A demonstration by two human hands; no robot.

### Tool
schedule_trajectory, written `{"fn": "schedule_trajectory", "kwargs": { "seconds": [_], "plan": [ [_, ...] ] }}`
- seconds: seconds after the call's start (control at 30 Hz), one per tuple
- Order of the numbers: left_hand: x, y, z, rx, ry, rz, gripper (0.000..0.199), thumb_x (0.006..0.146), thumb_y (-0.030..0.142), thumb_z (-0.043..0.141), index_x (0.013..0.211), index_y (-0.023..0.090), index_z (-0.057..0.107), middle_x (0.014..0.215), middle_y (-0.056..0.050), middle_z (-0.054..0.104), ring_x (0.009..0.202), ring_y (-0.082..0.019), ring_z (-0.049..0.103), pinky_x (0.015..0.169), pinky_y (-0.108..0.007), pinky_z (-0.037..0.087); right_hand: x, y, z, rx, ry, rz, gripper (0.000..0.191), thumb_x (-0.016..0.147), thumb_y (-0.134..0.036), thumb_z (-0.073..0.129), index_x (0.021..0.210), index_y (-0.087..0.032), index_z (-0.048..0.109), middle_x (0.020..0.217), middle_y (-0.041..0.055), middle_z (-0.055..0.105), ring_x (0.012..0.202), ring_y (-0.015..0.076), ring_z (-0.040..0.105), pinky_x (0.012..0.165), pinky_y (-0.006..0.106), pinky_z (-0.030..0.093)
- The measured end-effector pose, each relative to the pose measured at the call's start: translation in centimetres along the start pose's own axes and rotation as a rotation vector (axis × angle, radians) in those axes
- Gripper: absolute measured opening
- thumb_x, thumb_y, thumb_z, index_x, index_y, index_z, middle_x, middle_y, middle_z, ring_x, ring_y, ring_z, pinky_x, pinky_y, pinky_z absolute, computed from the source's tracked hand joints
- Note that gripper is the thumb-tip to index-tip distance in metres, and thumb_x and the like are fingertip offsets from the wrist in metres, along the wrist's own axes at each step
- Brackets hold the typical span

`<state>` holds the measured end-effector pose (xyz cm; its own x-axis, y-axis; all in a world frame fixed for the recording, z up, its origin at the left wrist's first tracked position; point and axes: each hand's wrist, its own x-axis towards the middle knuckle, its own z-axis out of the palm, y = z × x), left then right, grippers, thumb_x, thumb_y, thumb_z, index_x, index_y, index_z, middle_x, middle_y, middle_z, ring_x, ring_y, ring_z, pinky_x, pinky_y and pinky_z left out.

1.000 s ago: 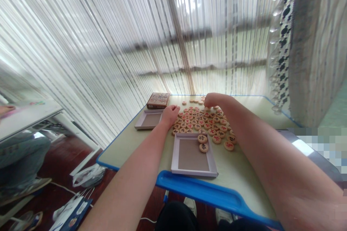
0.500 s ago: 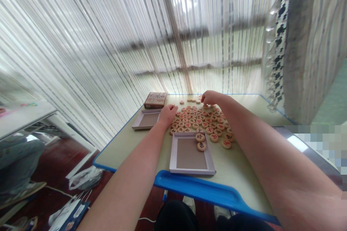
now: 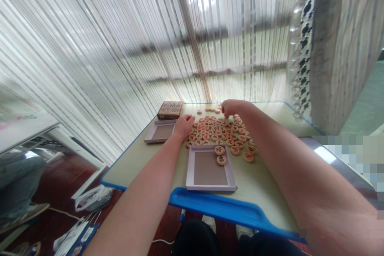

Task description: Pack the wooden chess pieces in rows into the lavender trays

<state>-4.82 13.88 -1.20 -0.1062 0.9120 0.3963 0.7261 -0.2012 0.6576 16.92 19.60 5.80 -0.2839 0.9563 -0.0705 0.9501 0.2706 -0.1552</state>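
Observation:
Round wooden pieces (image 3: 214, 132) with red and black characters lie spread over the middle of the table. My left hand (image 3: 184, 125) rests at their left edge, fingers bent together; whether anything is between them is too small to see. At the back of the pieces is my right hand (image 3: 231, 108), its fingers curled and pointing down among them; what they may hold is hidden. Nearer to me stands a shallow open box half (image 3: 191, 170), with two stacked or overlapping pieces (image 3: 220, 155) at its upper right corner.
A second shallow box half (image 3: 151, 132) lies to the left, beside a printed box (image 3: 170, 110). Several pieces sit near the table's back edge. A blue tray ledge (image 3: 216, 206) runs along the front. Another person's leg (image 3: 21, 180) shows at the left.
The view has shifted slightly. My right hand's fingers have lowered and curled more over the pieces at the back. My left hand stays by the left edge of the pieces.

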Motion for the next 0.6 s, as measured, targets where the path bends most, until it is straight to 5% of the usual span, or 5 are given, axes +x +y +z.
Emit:
{"fn": "schedule_trajectory", "kwargs": {
  "seconds": [0.1,0.2,0.47,0.6],
  "plan": [
    [0.0,-0.1,0.0,0.004,0.003,0.011,0.034,0.076,0.042,0.045,0.069,0.014,0.063,0.060,-0.001,0.056,0.058,-0.012,0.048,0.056,-0.024,0.033,-0.6,-0.7,-0.6,-0.105,-0.262,-0.005,0.035,0.059,-0.015,0.069,0.094,-0.012,0.066,0.080,0.0068,0.065,0.071,0.0187,0.059,0.061,0.030,0.046],
    [0.0,0.0,0.0,0.003,0.003,0.019,0.034,0.076,0.042,0.045,0.069,0.014,0.063,0.060,-0.001,0.056,0.058,-0.012,0.047,0.056,-0.023,0.033,-0.8,-0.9,-1.3,0.035,-0.298,-0.021,0.032,0.067,-0.018,0.062,0.098,-0.012,0.063,0.082,0.0079,0.065,0.070,0.0171,0.059,0.059,0.027,0.046],
    [0.1,-0.1,0.2,0.022,-0.019,0.020,0.035,0.077,0.043,0.044,0.068,0.014,0.063,0.061,-0.001,0.056,0.059,-0.012,0.048,0.057,-0.023,0.033,-1.8,-0.3,-3.9,0.250,0.053,0.131,0.035,0.074,-0.019,0.054,0.108,-0.014,0.058,0.082,0.0096,0.065,0.065,0.0150,0.058,0.055,0.024,0.043],
    [0.1,0.1,0.1,0.042,-0.031,0.009,0.034,0.077,0.042,0.043,0.070,0.014,0.063,0.063,-0.002,0.058,0.062,-0.013,0.050,0.059,-0.023,0.034,-3.5,-1.8,-4.4,0.191,0.159,0.066,0.032,0.073,-0.017,0.053,0.104,-0.014,0.061,0.088,0.0105,0.065,0.072,0.0168,0.059,0.060,0.025,0.044]
  ]
}}
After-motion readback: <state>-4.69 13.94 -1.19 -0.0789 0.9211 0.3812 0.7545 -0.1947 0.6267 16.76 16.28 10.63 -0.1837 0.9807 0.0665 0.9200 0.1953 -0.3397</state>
